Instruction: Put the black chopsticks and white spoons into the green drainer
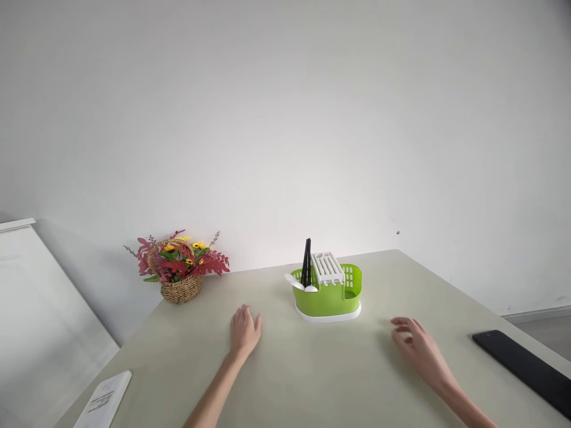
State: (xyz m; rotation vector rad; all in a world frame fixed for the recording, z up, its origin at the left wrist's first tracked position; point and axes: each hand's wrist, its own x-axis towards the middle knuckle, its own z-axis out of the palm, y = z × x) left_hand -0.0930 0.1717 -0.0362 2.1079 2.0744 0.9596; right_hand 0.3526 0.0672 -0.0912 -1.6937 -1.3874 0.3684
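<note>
A green plastic cutlery caddy (332, 299) on a white base stands in the middle of the beige table (312, 368). It holds upright black utensils (306, 263), white spoons (297, 283) and a white slotted rack (328, 267). My left hand (244, 330) lies flat on the table, palm down, a little left of the caddy and holds nothing. My right hand (417, 345) hovers just over the table to the right of the caddy, fingers loosely curled and apart, with nothing in it.
A wicker basket of red and yellow artificial flowers (181, 267) sits at the table's back left. A white printed paper (104, 399) lies at the front left edge. A black flat object (526, 368) lies at the right edge. A white wall stands behind.
</note>
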